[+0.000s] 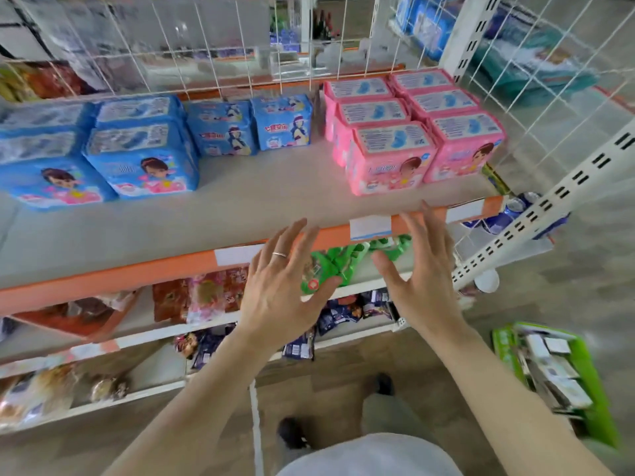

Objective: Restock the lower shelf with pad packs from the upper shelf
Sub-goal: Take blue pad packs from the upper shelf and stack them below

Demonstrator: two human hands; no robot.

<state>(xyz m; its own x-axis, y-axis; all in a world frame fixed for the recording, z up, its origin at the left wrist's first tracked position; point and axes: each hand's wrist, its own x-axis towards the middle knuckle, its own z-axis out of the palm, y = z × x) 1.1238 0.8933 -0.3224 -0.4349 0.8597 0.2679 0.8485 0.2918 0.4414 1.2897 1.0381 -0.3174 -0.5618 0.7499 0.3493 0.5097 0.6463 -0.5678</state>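
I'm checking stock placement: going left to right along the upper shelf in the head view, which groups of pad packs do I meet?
Large blue packs → smaller blue packs → pink packs.

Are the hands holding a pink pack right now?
No: the left hand and the right hand are open and empty, and the pink packs sit untouched on the shelf.

A pale grey shelf [257,201] with an orange front edge [137,273] carries blue plastic pad packs [144,159] at left and pink plastic pad packs [412,132], two rows deep, at right.
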